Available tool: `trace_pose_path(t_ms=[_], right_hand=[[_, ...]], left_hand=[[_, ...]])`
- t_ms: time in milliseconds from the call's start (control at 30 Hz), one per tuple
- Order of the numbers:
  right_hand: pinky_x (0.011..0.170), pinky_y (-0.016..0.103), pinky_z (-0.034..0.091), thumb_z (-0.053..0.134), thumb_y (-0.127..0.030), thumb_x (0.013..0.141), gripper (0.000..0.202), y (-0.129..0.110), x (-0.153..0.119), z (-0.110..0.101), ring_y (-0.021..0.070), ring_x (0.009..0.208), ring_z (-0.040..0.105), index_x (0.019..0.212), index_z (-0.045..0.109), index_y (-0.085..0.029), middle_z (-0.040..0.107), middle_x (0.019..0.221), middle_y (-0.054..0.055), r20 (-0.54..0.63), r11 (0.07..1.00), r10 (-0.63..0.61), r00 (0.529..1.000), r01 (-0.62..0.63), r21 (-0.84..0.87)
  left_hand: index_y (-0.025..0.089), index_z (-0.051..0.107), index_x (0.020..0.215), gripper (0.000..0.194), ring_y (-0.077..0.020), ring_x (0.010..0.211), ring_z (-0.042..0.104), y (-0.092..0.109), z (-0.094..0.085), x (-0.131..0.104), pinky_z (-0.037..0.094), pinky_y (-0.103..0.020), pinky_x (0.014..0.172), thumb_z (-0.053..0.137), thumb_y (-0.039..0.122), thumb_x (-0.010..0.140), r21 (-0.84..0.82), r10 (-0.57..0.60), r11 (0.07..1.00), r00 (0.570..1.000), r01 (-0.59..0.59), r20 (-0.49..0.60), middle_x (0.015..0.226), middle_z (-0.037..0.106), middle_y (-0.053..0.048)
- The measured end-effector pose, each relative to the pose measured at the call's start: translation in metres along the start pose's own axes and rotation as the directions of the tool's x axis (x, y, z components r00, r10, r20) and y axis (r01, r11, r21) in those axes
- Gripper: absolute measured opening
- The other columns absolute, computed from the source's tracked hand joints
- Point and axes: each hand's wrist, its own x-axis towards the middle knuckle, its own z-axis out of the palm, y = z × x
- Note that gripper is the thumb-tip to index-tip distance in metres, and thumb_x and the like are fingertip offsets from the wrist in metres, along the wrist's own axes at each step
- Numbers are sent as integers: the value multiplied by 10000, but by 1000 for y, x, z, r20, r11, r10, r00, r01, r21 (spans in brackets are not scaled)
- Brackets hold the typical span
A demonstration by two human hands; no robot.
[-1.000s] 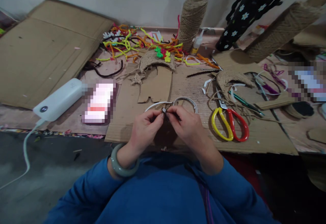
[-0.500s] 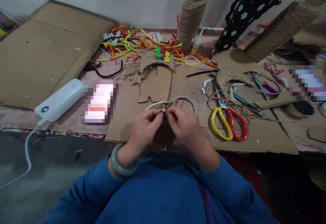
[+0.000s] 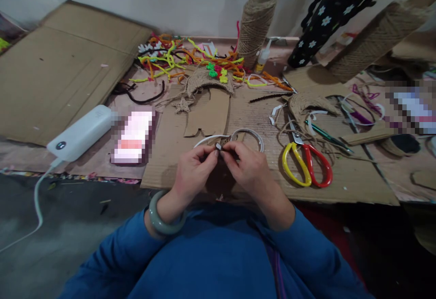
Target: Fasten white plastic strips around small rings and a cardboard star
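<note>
My left hand point(image 3: 195, 167) is closed in a pinch on a small white-and-dark piece point(image 3: 218, 146). Fingertips of my right hand point(image 3: 247, 167) pinch together against the same piece from the other side. What it is cannot be made out. Just behind the fingers lies a looped narrow white band point(image 3: 250, 131), partly covered by my hands. A twine-wrapped crescent point(image 3: 207, 81) with green, red and yellow flowers lies farther back, and a twine star point(image 3: 182, 105) is beside it. To the right are scissors point(image 3: 301, 154) with yellow and red handles.
A cardboard sheet point(image 3: 340, 185) lies under the work. On the left are a power bank point(image 3: 80, 133) and a phone point(image 3: 132, 138). Coloured pipe cleaners point(image 3: 170, 63), a twine roll point(image 3: 257, 26) and a glue bottle point(image 3: 262, 58) stand or lie at the back. A green crochet hook point(image 3: 327, 136) lies right.
Both hands stay in nearly the same place. The fingertips and the small piece between them have shifted very slightly.
</note>
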Motion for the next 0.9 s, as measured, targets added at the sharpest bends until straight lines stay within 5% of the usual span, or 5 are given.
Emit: trace_pose_path(t_ms=[367,900], right_hand=[[567,247,423,460,-166,896,194,-1,-1,6,152,610,617,768,605,-178,668,663,33,-59,984,-82,995,71,-164],[514,229,389,501,-153,815,100,0,3,0,113,509,527,761,577,-190,635,645,2,24,988,139,990,-140,67]], left_hand=[[161,736,784,164,-140,630,629,3,1,-1,497,-234,589,608,260,756,101,75,992,997,-74,-5,692,735,-20],[168,730,785,156,-113,620,592,-7,0,0,459,-211,585,649,300,773,-40,-46,998,999,46,3,686,689,-6]])
